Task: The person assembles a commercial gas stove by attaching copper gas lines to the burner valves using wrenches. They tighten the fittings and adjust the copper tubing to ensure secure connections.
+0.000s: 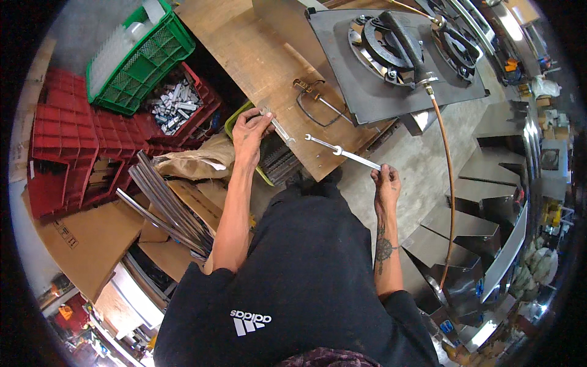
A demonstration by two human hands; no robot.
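My left hand [249, 133], at the near left part of the wooden worktable, pinches a small silver wrench [282, 131] slanting down to the right. My right hand [386, 185] grips the end of a longer silver wrench [361, 160], its open jaw pointing left over the table. Partway along that wrench sits a wider ring-like part, which I cannot make out well. Both tools are in the air and apart. Beyond them on the worktable [244, 46] lie a screwdriver [304, 87] with a yellow and black handle and a dark curved loop [304, 110].
At the far right a dark metal plate [361, 92] bears two round burners [391, 49], with an orange-brown hose [449, 177] running down. Folded metal housings [471, 226] stand right. On the left are a green crate [137, 67], red crates [67, 134], metal tubes [162, 202] and cardboard [92, 244].
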